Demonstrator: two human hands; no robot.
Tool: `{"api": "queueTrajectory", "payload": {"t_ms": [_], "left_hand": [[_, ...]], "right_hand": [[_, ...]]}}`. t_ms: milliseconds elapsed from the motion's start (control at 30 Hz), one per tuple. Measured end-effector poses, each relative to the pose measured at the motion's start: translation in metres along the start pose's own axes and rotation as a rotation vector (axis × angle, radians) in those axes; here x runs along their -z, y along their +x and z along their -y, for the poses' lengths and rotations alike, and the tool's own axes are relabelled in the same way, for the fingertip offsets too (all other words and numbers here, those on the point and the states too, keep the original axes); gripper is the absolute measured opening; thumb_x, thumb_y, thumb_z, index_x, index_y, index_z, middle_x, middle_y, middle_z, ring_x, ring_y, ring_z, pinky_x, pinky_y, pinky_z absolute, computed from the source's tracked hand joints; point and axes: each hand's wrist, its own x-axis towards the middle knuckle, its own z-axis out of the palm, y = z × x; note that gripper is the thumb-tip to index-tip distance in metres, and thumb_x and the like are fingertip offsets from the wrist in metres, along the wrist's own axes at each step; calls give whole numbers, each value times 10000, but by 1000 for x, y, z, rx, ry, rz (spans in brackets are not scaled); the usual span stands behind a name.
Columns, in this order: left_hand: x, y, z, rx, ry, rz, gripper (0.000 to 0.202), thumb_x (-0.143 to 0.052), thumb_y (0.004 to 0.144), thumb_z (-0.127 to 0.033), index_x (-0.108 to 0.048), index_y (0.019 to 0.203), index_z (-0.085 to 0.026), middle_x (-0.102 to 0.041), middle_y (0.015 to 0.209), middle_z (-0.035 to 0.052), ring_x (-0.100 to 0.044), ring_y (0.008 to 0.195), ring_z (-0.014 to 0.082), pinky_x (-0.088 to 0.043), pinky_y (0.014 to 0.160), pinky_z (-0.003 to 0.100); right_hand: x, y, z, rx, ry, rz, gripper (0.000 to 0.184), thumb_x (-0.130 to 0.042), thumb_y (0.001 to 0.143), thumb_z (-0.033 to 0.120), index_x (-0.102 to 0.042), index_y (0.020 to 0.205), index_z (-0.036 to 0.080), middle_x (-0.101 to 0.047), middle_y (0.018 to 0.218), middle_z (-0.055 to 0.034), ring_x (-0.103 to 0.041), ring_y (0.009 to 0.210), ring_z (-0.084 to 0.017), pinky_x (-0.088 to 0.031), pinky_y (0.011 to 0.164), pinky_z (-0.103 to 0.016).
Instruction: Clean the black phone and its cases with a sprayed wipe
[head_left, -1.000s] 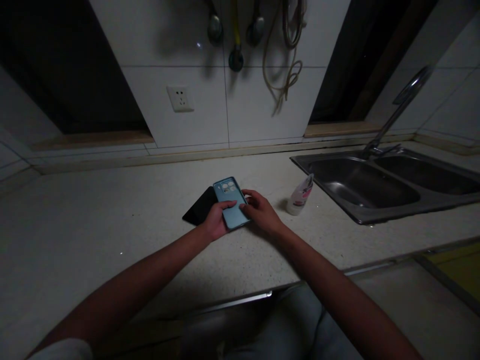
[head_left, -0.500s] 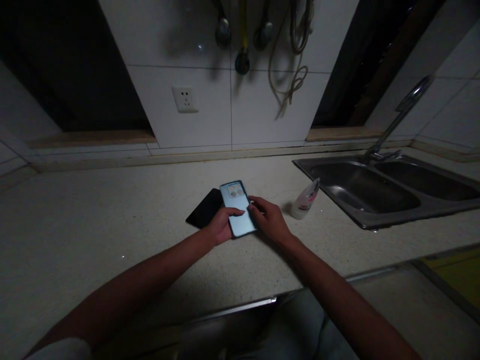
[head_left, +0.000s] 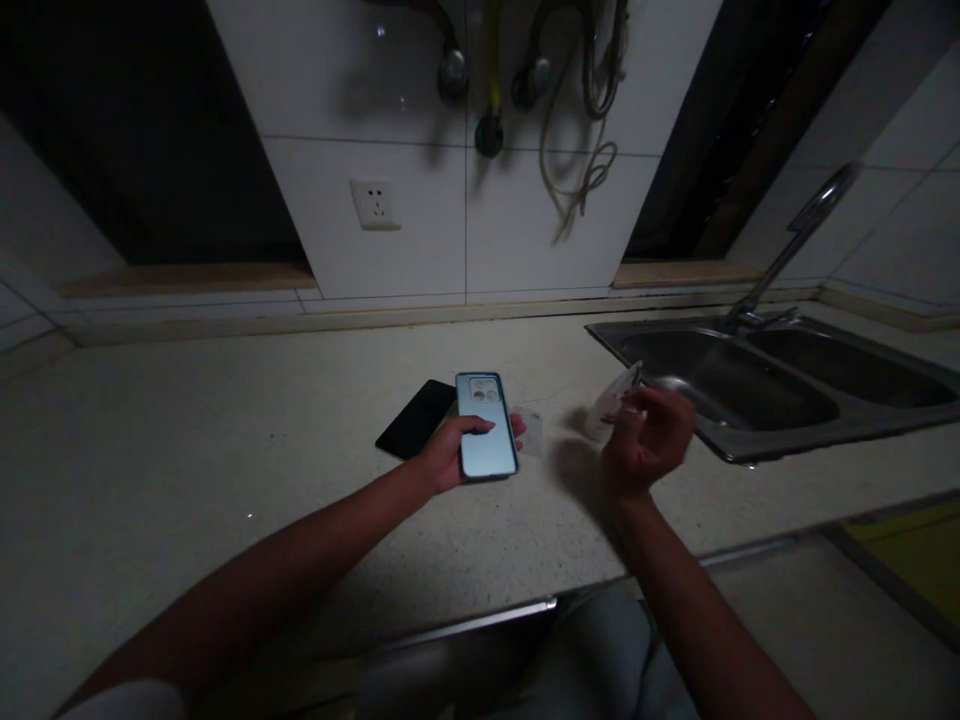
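My left hand [head_left: 450, 450] is closed around a light blue smartphone [head_left: 486, 430], its thumb across the back and fingertips showing past the right edge. The phone's camera block faces up. Partly behind that hand, a flat black device [head_left: 416, 420] with a dark glossy face lies on the counter. Just right of the phone is a small clear, whitish flat piece [head_left: 531, 432]. My right hand [head_left: 649, 440], fingers curled and blurred, is beside a soft white packet [head_left: 604, 415] and covers part of it; whether it grips the packet, I cannot tell.
The pale counter [head_left: 225, 420] runs along a tiled wall with a socket [head_left: 375, 204]. At the right a steel double sink [head_left: 720, 440] is set in, with a tall faucet [head_left: 802, 235]. Pipes and a looped cord [head_left: 592, 180] hang on the wall.
My right hand has left the phone and moved right to the white packet. My left hand still holds the phone, now slightly lower and to the right. The clear piece has come into view.
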Motion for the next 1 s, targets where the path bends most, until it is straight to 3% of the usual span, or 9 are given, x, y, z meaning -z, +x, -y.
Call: {"api": "queueTrajectory", "payload": {"t_ms": [133, 267, 333, 433, 533, 667, 833, 900, 1000], "left_hand": [[0, 0, 0, -7, 10, 7, 517, -566, 768, -53, -574, 1284, -64, -757, 1084, 153, -738, 987, 233, -535, 980, 399], [-5, -3, -1, -28, 21, -31, 483, -564, 765, -57, -586, 1248, -62, -760, 1021, 151, -742, 941, 235, -553, 936, 398], [-6, -5, -2, -19, 28, -30, 471, -568, 769, -74, -589, 1239, -62, -758, 1001, 153, -741, 926, 236, -559, 919, 402], [-7, -7, -2, -13, 37, -7, 479, -580, 757, -86, -597, 1236, -74, -756, 980, 147, -739, 909, 235, -561, 910, 409], [-6, -6, -1, -9, 40, 3, 472, -589, 748, -93, -607, 1219, -78, -757, 973, 144, -740, 895, 235, -565, 894, 404], [-4, -5, -1, -21, 47, 18, 470, -602, 751, -95, -604, 1221, -89, -761, 980, 135, -743, 910, 234, -569, 894, 397], [-5, -4, 3, -16, 99, 11, 425, -606, 778, -134, -615, 1199, -81, -760, 1038, 171, -744, 947, 254, -573, 880, 389], [-7, -3, 5, -75, 202, -34, 422, -629, 784, -164, -612, 1200, -97, -759, 1035, 169, -742, 931, 269, -575, 857, 408], [-10, -2, 5, -279, 512, -232, 366, -683, 771, -178, -624, 1131, -143, -754, 989, 124, -724, 893, 265, -568, 806, 396]], "right_hand": [[3, 11, -17, -198, -130, -79, 406, -616, 858, 457, -519, 1179, 227, -536, 1158, -97, -561, 1091, -273, -465, 961, -495], [1, 15, -28, -496, -101, 54, 750, -720, 766, 561, -400, 1360, 233, -433, 1390, -137, -439, 1325, -306, -356, 1113, -541], [-2, 14, -30, -649, 2, 139, 857, -759, 703, 604, -390, 1377, 223, -454, 1389, -143, -459, 1322, -307, -380, 1105, -534], [-6, 12, -27, -791, 146, 262, 778, -761, 669, 646, -492, 1271, 233, -586, 1211, -94, -601, 1107, -261, -525, 939, -467], [-7, 8, -21, -828, 149, 372, 661, -807, 629, 617, -579, 1120, 238, -656, 1033, -42, -640, 898, -213, -567, 814, -420], [-5, 2, -15, -807, 70, 488, 550, -845, 623, 530, -634, 1019, 212, -703, 909, -33, -659, 817, -209, -551, 833, -447], [-3, 0, -10, -766, 13, 478, 522, -851, 635, 500, -671, 1005, 181, -736, 912, -67, -685, 824, -231, -542, 828, -441], [-2, 0, -9, -766, 36, 473, 522, -851, 640, 504, -679, 1011, 179, -745, 924, -73, -695, 831, -234, -547, 823, -429], [-2, -1, -10, -771, 42, 470, 516, -855, 637, 505, -689, 1001, 178, -751, 917, -68, -701, 818, -230, -551, 825, -423]]}}
